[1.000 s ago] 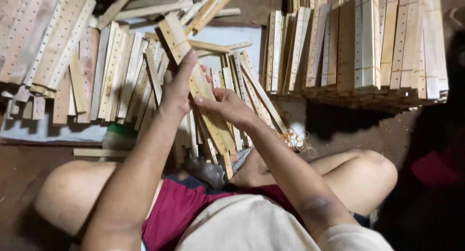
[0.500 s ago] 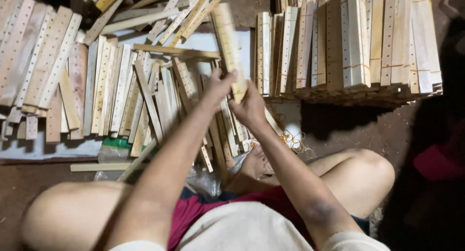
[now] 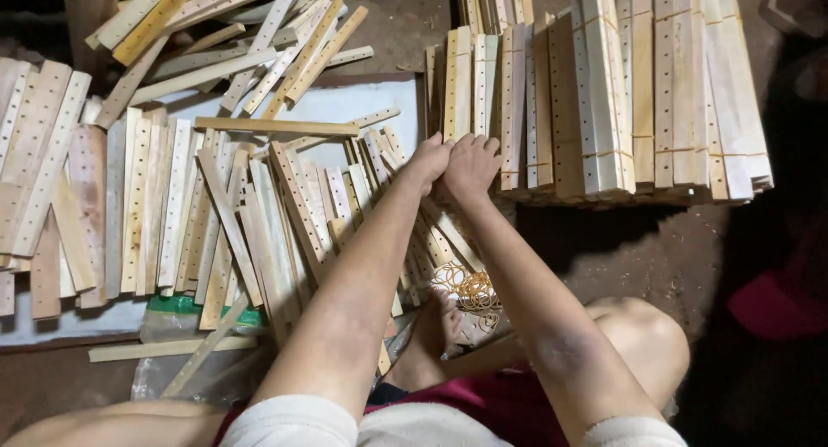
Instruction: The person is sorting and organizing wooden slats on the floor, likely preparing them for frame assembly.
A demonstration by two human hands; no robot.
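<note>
Where both hands [image 3: 457,162] meet, wooden slat [image 3: 454,85] apparently in grip, standing upright

Loose slats [image 3: 216,206] spread left of the left hand [image 3: 429,160], bundled slats [image 3: 604,93] stacked right of the right hand [image 3: 470,162], rubber bands [image 3: 470,290] below both hands

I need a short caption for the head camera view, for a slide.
Seated person's left hand and right hand meet at the stacked perforated wooden slats, loose slats beside.
</note>
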